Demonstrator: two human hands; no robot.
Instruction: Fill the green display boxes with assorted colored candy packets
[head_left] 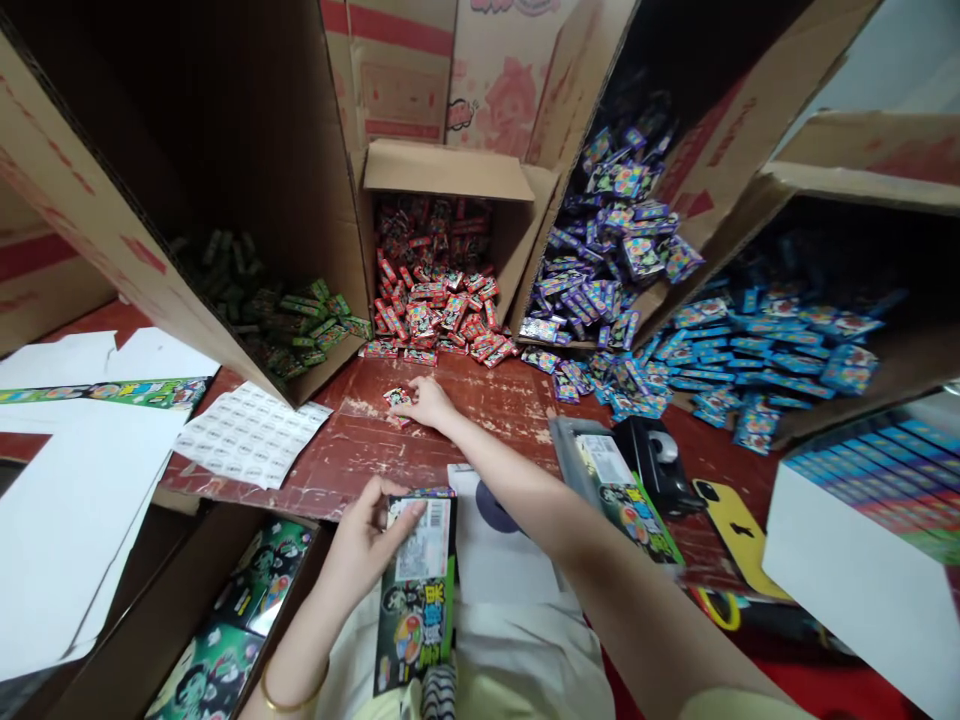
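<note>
My left hand [369, 535] grips a black and green candy box [414, 600] upright near my lap, the thumb across its white label. Farther forward, my right hand [430, 404] reaches over the worn red table [337, 440] and closes its fingertips on a small red candy packet [397, 398]. Behind that hand, red packets [435, 310] spill from a small open carton. To its right lie purple packets [592, 290] and blue packets [750, 350], each heaped in a carton. Green packets [307, 320] fill the floor of the left carton.
White sheets [67, 520] and a printed label sheet [247, 435] lie at left. Below them, a carton holds dark green boxes [262, 570]. At right are a black tape dispenser [660, 465], another candy box [630, 500], a yellow phone [735, 535] and a white box [840, 570].
</note>
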